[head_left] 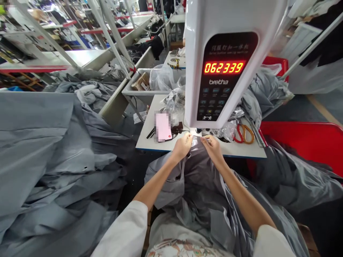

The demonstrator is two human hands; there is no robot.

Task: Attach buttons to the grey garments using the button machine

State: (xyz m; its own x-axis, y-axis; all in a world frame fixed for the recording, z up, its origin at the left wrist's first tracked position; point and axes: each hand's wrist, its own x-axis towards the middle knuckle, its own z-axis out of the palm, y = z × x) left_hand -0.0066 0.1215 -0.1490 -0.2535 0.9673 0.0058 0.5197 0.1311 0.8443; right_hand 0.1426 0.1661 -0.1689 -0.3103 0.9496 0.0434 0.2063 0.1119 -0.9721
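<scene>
A grey garment (198,171) drapes from the front edge of the small work table over my lap. My left hand (182,145) pinches the garment's top edge on the left. On the right, my right hand (212,145) grips the same edge between thumb and fingers, so a short stretch of cloth spans the gap. Both hands are at the foot of a white button sewing machine (227,71), whose panel glows with red digits. The machine head hides whatever lies directly behind the cloth edge.
Scissors with red and orange handles (243,134) lie right of my hands. A pink card-like object (163,126) rests on the table (144,141) to the left. Grey cloth is heaped at far left (40,160). A red bin (308,139) stands at right, a grey tray (128,89) behind.
</scene>
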